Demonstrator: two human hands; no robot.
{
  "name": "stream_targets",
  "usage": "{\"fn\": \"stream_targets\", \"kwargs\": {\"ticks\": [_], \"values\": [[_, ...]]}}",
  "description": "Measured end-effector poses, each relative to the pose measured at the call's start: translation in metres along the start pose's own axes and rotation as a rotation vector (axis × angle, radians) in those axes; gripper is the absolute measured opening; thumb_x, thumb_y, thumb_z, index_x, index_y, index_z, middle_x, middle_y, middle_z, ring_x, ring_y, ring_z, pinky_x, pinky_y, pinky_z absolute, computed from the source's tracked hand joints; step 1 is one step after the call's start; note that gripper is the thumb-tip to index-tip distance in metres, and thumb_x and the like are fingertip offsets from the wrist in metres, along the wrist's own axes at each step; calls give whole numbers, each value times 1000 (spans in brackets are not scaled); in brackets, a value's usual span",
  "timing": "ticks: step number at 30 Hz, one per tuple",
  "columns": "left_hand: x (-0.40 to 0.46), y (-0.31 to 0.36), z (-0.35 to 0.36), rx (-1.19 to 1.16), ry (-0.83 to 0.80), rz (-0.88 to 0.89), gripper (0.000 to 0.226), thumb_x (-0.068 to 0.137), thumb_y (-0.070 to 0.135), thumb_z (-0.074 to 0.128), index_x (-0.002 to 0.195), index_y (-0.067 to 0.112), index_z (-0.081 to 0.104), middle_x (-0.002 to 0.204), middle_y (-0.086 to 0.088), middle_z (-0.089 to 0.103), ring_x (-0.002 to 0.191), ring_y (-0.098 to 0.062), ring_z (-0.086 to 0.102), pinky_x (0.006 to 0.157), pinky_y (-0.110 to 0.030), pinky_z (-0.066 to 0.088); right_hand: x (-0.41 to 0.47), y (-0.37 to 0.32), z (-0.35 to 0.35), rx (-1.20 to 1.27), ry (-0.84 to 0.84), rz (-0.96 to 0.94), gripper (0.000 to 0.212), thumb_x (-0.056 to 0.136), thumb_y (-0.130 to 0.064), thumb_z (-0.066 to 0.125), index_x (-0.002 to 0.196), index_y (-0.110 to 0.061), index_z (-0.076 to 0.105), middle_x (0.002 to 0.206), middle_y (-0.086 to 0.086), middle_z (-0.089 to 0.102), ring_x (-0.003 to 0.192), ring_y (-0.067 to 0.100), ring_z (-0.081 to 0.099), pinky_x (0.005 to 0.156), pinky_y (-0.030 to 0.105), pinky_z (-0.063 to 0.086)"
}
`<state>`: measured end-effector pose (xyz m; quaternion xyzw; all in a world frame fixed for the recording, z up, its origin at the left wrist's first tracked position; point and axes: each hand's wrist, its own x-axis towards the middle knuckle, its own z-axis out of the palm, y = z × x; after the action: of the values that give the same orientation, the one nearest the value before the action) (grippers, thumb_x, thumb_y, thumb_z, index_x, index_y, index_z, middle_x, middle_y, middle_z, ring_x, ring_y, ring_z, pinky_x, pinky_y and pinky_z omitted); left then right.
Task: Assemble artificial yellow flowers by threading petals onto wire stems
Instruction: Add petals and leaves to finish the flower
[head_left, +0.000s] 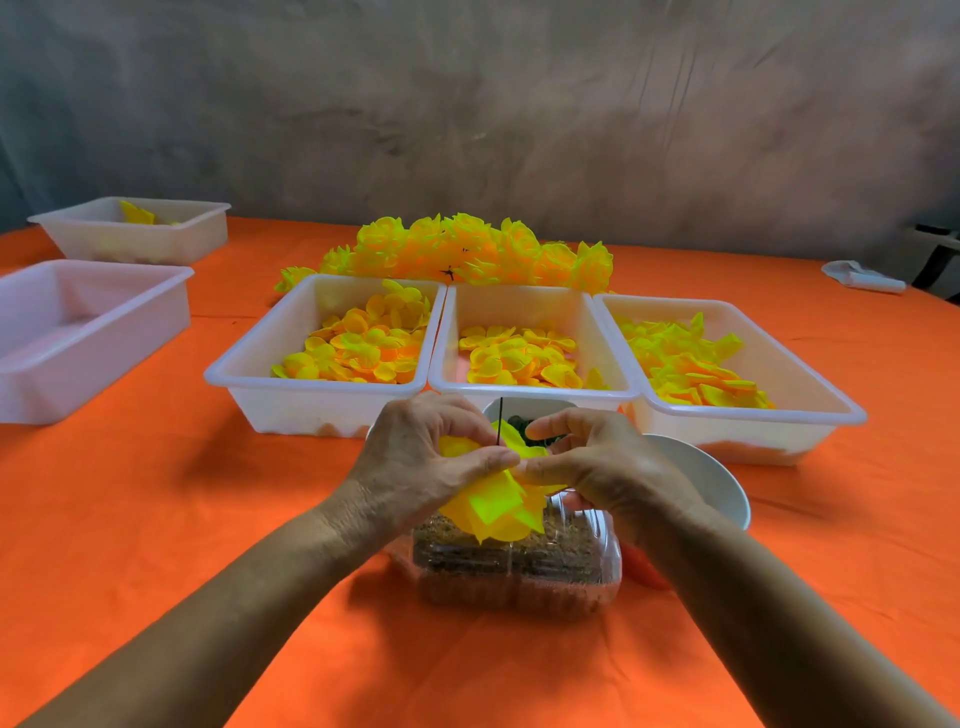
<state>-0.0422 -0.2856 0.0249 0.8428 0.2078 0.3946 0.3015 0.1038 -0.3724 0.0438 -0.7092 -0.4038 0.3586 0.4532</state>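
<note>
STEP: thread petals | WHERE: half-built flower (496, 506) just above clear box (519, 566) | FINGERS: your left hand (421, 457) and right hand (597, 462) pinch it | TIP: keep wire stem (500, 422) upright, slide petals squarely.

Orange cloth (156, 519) covers the whole table, kinda wrinkly. Off to the left there's a big white tub (78, 338) sitting on it with nothing I can make out inside. Far right edge has a crumpled white rag (862, 276), maybe a towel, hard to tell from here. Behind it all hangs a grey blotchy backdrop (519, 114), with something dark (935, 254) poking in at the right.
</note>
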Motion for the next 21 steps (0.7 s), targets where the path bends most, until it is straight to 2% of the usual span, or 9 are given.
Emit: {"fn": "stream_targets", "kwargs": {"ticks": [3,5,8,10,14,17,19,21], "values": [[-3,-6,2,71,33,107,16,69,29,78,75,14,77,77,7,68,79,-19,63,77,-50,48,-1,3,-1,13,-2,6,39,69,-12,81,104,-15,62,79,1,59,62,12,57,48,19,41],[-5,-12,5,100,59,162,15,69,29,76,76,16,77,77,7,68,79,-21,63,76,-53,47,-2,6,-1,42,2,3,39,69,-13,81,103,-13,62,78,3,59,62,13,57,44,16,40],[-9,-17,9,43,98,153,17,68,29,75,79,16,77,76,6,67,79,-15,61,73,-49,49,-2,14,-1,90,20,-13,35,69,-13,80,98,-13,63,73,2,56,55,8,55,39,12,37],[-10,-18,11,-21,107,109,22,68,32,75,80,13,77,76,5,66,79,-11,58,72,-46,50,-3,17,-2,103,1,-2,33,68,-10,80,96,-15,63,66,-2,54,49,2,53,41,13,38],[-10,-20,12,-87,97,40,22,67,31,78,78,12,76,77,2,67,82,-16,60,75,-45,50,-3,13,-23,57,-69,27,30,69,-1,77,91,-18,66,68,-5,62,60,6,59,53,21,41],[-10,-20,13,-153,82,-12,15,66,31,74,76,20,75,79,-3,67,83,-21,62,77,-47,51,-1,9,-54,31,31,-4,22,72,-3,74,85,-19,69,71,-10,70,69,6,63,60,25,43],[-10,-19,12,-190,71,-38,11,66,31,74,74,24,73,79,-5,66,81,-22,62,76,-47,52,1,12,-74,-15,148,-25,21,74,0,72,81,-19,70,66,-11,70,68,9,60,60,25,41],[-10,-19,11,-204,50,-58,13,66,32,74,74,22,74,80,-4,65,80,-21,62,75,-48,52,4,21,-86,-110,215,-22,21,74,4,72,78,-16,71,67,-3,68,65,14,57,57,24,40]]}}
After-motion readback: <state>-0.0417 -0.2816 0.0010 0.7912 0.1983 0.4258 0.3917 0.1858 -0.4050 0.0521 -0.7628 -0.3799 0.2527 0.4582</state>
